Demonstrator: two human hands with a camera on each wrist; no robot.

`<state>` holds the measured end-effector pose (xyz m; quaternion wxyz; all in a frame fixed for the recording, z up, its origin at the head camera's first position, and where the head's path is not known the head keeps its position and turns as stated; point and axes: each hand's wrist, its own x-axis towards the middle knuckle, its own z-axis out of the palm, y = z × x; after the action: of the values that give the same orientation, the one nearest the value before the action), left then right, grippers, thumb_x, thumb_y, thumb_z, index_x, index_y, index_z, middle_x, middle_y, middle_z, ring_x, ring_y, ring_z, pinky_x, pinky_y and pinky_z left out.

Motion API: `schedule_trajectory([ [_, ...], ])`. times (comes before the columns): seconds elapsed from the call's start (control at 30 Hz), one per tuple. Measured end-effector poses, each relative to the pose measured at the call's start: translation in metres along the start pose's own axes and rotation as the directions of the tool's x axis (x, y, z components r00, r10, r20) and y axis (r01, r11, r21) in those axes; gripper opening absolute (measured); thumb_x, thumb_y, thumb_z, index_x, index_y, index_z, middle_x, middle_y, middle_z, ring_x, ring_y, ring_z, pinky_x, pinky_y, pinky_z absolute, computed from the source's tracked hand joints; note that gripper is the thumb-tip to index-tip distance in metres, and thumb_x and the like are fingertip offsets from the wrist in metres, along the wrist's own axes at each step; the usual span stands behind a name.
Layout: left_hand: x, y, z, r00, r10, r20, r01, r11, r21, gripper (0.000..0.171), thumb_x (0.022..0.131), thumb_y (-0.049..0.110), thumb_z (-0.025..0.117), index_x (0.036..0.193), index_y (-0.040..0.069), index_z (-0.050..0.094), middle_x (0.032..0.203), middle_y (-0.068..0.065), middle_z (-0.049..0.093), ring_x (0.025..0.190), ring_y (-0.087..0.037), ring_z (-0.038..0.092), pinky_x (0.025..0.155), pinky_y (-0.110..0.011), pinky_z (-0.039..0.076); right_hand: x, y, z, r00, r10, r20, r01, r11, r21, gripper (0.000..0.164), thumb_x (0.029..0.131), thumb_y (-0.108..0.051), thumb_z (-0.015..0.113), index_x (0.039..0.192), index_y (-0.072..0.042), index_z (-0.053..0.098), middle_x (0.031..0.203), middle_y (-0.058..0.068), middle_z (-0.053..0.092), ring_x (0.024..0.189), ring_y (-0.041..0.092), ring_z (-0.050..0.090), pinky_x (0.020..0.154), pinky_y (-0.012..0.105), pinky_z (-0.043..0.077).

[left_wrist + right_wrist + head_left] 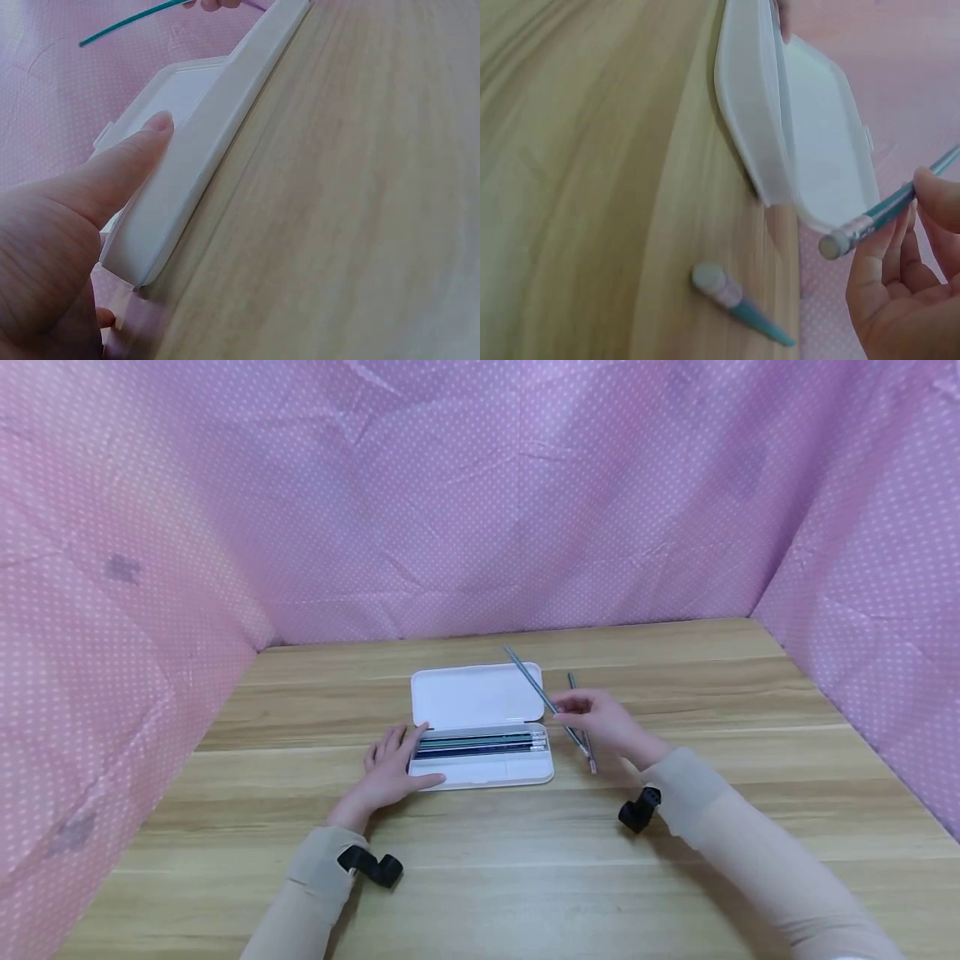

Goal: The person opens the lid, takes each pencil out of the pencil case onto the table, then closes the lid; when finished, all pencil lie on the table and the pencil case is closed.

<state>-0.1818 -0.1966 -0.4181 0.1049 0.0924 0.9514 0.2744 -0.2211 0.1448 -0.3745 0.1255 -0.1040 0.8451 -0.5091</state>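
A white pencil case (495, 772) lies open on the table, its lid (476, 696) folded back and several dark and green pencils (476, 745) side by side in its rear part. My left hand (384, 778) holds the case's left end, thumb on the front rim and forefinger by the back corner. To the right of the case, my right hand (603, 720) pinches a green pencil (889, 208) between thumb and fingers. That pencil slants, eraser end towards me and far end over the lid's right corner. Beneath it another green pencil (754, 321) rests on the table.
The wooden table (525, 877) runs out to a pink dotted cloth (465, 502) that hangs behind and at both sides. A black wrist camera (372, 866) sits on the left sleeve, another black camera (640, 810) on the right one.
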Motion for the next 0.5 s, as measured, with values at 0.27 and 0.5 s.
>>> schedule_trajectory([
  [0.27,0.000,0.000,0.001,1.000,0.012,-0.003,-0.012,1.000,0.005,0.091,0.080,0.052,0.069,0.152,0.022,0.020,0.155,-0.026,0.008,0.140,-0.048,0.002,0.107,-0.065,-0.003,0.001,0.018,-0.021,0.996,0.089,0.004,-0.089,0.992,0.084,0.042,0.092,-0.014,0.062,0.129,0.004,0.052,0.115,0.017,0.061,0.090,0.012,0.058,0.082,0.028,0.051],
  [0.5,-0.001,0.000,0.000,1.000,0.011,-0.012,-0.011,1.000,0.009,0.091,0.080,0.052,0.069,0.151,0.022,0.021,0.155,-0.026,0.009,0.141,-0.048,0.002,0.107,-0.065,-0.002,0.002,0.029,-0.037,0.985,0.162,0.058,-0.168,0.979,0.119,0.044,0.093,-0.014,0.060,0.130,0.007,0.048,0.115,0.017,0.063,0.087,0.010,0.063,0.086,0.033,0.053],
])
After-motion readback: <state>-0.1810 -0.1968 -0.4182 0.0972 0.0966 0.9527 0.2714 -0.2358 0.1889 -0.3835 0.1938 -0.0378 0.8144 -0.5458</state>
